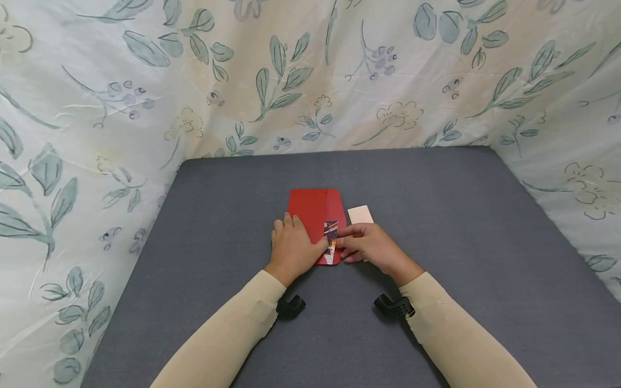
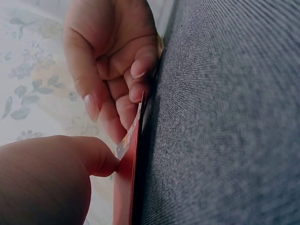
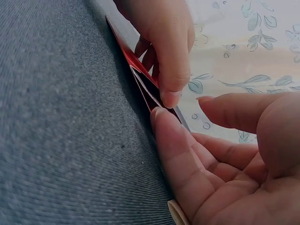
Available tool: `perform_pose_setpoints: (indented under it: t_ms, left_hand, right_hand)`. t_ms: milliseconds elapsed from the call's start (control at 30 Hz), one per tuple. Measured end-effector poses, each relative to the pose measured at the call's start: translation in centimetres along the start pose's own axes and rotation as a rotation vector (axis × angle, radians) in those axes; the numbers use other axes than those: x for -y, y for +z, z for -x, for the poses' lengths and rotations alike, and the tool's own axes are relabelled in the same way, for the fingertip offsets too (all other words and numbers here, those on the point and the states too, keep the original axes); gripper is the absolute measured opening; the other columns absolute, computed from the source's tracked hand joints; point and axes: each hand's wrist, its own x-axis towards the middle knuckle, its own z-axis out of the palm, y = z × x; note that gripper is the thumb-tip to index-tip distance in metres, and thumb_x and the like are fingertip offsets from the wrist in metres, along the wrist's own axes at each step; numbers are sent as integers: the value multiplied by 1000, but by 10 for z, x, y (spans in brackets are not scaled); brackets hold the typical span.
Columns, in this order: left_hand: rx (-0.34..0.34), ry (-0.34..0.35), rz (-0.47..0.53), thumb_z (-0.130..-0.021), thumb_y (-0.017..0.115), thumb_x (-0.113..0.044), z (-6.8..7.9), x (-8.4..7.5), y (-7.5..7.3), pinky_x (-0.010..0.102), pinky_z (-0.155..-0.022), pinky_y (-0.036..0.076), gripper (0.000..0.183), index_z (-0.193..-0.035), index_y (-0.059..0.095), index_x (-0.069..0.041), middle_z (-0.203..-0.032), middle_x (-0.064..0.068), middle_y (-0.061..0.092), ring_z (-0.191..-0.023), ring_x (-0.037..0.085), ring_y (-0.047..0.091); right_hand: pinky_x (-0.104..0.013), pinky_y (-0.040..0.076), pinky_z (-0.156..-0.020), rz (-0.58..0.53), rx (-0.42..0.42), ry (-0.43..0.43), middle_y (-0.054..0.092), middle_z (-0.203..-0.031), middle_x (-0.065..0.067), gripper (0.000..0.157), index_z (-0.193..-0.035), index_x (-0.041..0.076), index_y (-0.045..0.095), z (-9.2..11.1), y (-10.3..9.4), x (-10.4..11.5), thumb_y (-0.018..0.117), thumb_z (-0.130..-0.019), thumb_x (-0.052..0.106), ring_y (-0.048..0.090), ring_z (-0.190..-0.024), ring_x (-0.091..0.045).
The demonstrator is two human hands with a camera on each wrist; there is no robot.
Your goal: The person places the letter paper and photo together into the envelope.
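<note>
A red paper envelope (image 1: 306, 202) lies flat on the table, tapering toward its far end. Along its near right part shows a narrow printed card (image 1: 330, 240) in purple, orange and white. My left hand (image 1: 293, 247) rests on the envelope from the left, its thumb pressing at the printed card. From the right, the fingers of my right hand (image 1: 371, 245) reach to the envelope's side edge, touching it at the card. In the right wrist view the right thumb (image 3: 229, 110) stands apart from the fingers, and a gap shows between layers at the red edge (image 3: 123, 47).
A small pale pink card (image 1: 360, 214) lies just right of the envelope, partly hidden under my right hand. The grey cloth-covered table (image 1: 436, 188) runs back to a leaf-patterned fabric curtain (image 1: 291, 81). Dark bands (image 1: 394, 307) sit at both wrists.
</note>
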Motion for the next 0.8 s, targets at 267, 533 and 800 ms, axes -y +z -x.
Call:
perform_pose_setpoints:
  t_ms: [267,533,800]
  left_hand:
    - [-2,-2,-4,-93,73,-56,3,-2,1,56,-107,42,98,-155,47,14,-160,34,44,-126,42,48]
    - [-3,4,5,-92,74,-55,7,1,1,56,-107,43,98,-155,47,14,-160,34,44,-127,42,48]
    - [-7,14,3,-92,75,-54,11,5,1,56,-108,43,97,-156,47,14,-160,33,44,-130,42,48]
  right_hand:
    - [-36,64,-76,8,46,-12,77,-111,-18,42,-139,-9,67,3,0,-3,73,-103,12,74,-82,-24]
    - [-34,63,-74,-15,-8,-22,77,-116,-20,39,-137,-9,68,6,6,-6,72,-106,15,78,-92,-26]
    - [-40,63,-86,-131,-8,-51,70,-135,-25,45,-146,-12,59,10,12,-6,68,-109,13,75,-115,-35]
